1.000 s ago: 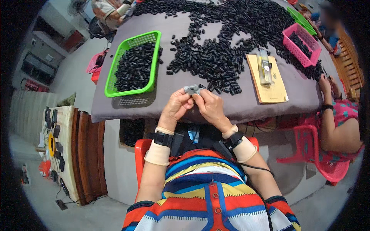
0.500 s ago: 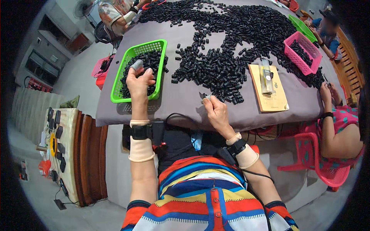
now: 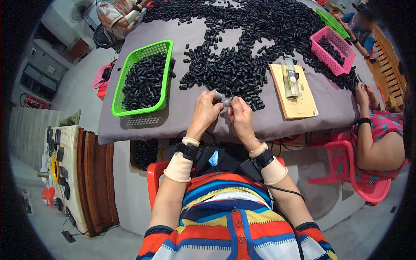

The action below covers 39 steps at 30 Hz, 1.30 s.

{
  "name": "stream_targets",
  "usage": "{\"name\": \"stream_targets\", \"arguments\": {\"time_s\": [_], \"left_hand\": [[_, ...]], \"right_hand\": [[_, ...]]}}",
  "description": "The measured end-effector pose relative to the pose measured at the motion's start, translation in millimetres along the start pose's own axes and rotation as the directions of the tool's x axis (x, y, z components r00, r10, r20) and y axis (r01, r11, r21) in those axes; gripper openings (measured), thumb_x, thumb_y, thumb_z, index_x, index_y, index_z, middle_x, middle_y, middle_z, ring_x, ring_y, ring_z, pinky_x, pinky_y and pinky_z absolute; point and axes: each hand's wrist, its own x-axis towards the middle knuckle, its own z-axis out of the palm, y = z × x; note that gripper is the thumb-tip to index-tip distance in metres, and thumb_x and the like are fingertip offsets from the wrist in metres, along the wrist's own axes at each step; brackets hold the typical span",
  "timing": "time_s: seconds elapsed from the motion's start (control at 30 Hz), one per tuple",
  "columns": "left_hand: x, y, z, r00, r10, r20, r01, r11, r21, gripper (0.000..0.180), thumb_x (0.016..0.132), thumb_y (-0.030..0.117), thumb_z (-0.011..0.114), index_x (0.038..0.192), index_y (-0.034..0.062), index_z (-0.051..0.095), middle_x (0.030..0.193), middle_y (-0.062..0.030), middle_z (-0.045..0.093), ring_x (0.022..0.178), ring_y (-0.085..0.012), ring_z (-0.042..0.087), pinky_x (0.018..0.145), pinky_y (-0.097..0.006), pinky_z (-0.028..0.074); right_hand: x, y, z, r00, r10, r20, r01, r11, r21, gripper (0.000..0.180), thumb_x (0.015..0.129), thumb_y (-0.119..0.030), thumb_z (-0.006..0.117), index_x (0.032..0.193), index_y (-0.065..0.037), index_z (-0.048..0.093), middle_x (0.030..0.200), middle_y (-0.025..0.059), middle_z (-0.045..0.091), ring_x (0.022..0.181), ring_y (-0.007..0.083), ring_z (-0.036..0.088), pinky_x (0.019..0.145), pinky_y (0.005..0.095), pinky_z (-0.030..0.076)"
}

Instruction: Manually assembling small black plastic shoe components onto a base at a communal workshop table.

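Note:
My left hand [image 3: 206, 112] and my right hand [image 3: 242, 116] meet above the near edge of the cloth-covered table, just short of a heap of small black cylindrical pieces [image 3: 225, 71]. Grey wraps cover fingertips of both hands. The left fingers are pinched together; whatever they hold is hidden. My right hand is closed round a small dark blade, whose pointed tip showed half a second earlier and is mostly hidden now. To the left stands a green plastic basket [image 3: 167, 82], filled with the same black pieces.
A yellow booklet [image 3: 303, 106] with a clear plastic case [image 3: 290, 82] on it lies to the right. Beyond are a pink basket [image 3: 346, 65] and a green basket [image 3: 326, 18]. Co-workers sit along the right side and at the far left. Black pieces spread across the table's far part.
My left hand has left the green basket and moved right to meet my right hand. The right hand has stayed near the table's front edge. The view has shifted slightly.

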Motion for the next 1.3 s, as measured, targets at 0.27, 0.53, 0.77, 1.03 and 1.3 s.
{"name": "stream_targets", "arguments": {"time_s": [0.27,0.53,0.77,1.03,1.3], "left_hand": [[-6,6,-5,0.965,0.261,0.015,-0.261,0.961,0.095,0.024,0.064,0.005,0.069,0.083,-0.0011,0.055,0.077,-0.0152,0.053,0.071,-0.0284,0.056,0.062,-0.036,0.044],[-14,-9,-10,0.944,-0.236,0.23,0.33,0.682,-0.653,0.018,0.078,0.002,0.062,0.095,0.0033,0.061,0.061,0.0017,0.053,0.049,-0.0054,0.05,0.039,-0.02,0.038],[-23,-8,-18,0.862,-0.327,0.387,0.492,0.355,-0.795,0.015,0.086,0.004,0.052,0.1,-0.0001,0.057,0.066,-0.0033,0.056,0.05,-0.0087,0.051,0.045,-0.02,0.044],[-30,-36,-14,0.909,-0.15,0.39,0.399,0.034,-0.917,0.018,0.088,0.005,0.051,0.105,-0.0002,0.056,0.081,-0.0041,0.059,0.062,-0.0096,0.055,0.053,-0.02,0.045],[-31,-38,-15,0.906,-0.145,0.398,0.404,0.012,-0.915,0.023,0.086,0.004,0.053,0.109,-0.0002,0.055,0.084,-0.0042,0.06,0.063,-0.0076,0.053,0.054,-0.018,0.045]], "right_hand": [[3,4,-1,0.999,-0.046,0.018,0.048,0.992,-0.113,0.038,0.093,-0.034,0.045,0.067,-0.005,0.047,0.057,-0.0026,0.045,0.053,0.0043,0.039,0.047,0.0223,0.033],[1,5,2,0.995,-0.08,0.057,0.09,0.975,-0.202,0.036,0.093,-0.032,0.045,0.07,-0.005,0.047,0.056,-0.0022,0.044,0.051,0.004,0.037,0.046,0.0226,0.031],[-2,-1,6,0.99,-0.09,0.109,0.126,0.913,-0.388,0.032,0.091,-0.025,0.05,0.071,0.0,0.048,0.054,0.0112,0.045,0.049,0.0108,0.043,0.046,0.0312,0.035],[-6,0,11,0.929,-0.297,0.22,0.369,0.779,-0.506,0.028,0.088,-0.02,0.054,0.069,0.0,0.048,0.057,0.01,0.046,0.049,0.0165,0.043,0.046,0.0312,0.034],[-10,-1,15,0.902,-0.332,0.275,0.431,0.697,-0.574,0.019,0.084,-0.018,0.056,0.073,-0.002,0.054,0.067,0.0131,0.054,0.058,0.0314,0.054,0.049,0.037,0.039]]}}
